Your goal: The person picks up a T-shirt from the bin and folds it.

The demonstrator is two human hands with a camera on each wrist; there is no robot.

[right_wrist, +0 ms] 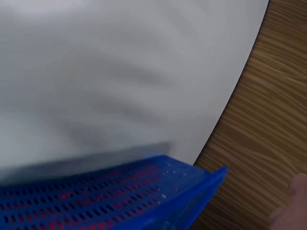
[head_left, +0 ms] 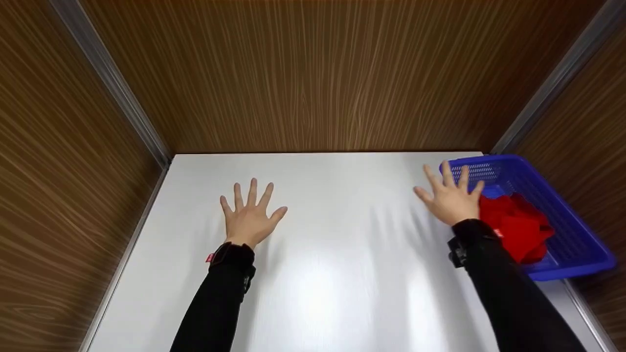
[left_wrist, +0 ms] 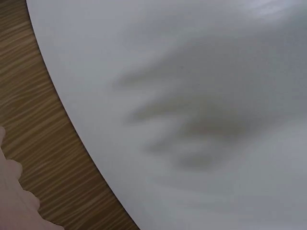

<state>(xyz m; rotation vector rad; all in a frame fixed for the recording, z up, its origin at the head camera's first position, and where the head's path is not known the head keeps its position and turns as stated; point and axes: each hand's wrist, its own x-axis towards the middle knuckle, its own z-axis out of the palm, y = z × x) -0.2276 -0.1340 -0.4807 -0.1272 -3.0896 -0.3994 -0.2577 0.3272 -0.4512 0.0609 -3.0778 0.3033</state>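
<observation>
My left hand (head_left: 248, 221) hovers over the left half of the white table (head_left: 332, 205), fingers straight and spread, holding nothing. Its shadow falls on the tabletop in the left wrist view, where the hand's edge (left_wrist: 14, 196) shows at the lower left corner. Also spread and holding nothing, my right hand (head_left: 452, 199) is above the table beside the blue basket (head_left: 582, 230), overlapping its left rim in the head view. Red cloth (head_left: 518, 225) lies crumpled in the basket, partly hidden by the right forearm. A bit of the right hand (right_wrist: 291, 211) shows at the right wrist view's corner.
Wood-grain panels enclose the table at the back (head_left: 313, 78), left (head_left: 58, 171) and right (head_left: 587, 127), with grey metal strips at the corners. The basket stands at the table's right edge, close to the right panel. Both forearms wear black sleeves and wrist bands.
</observation>
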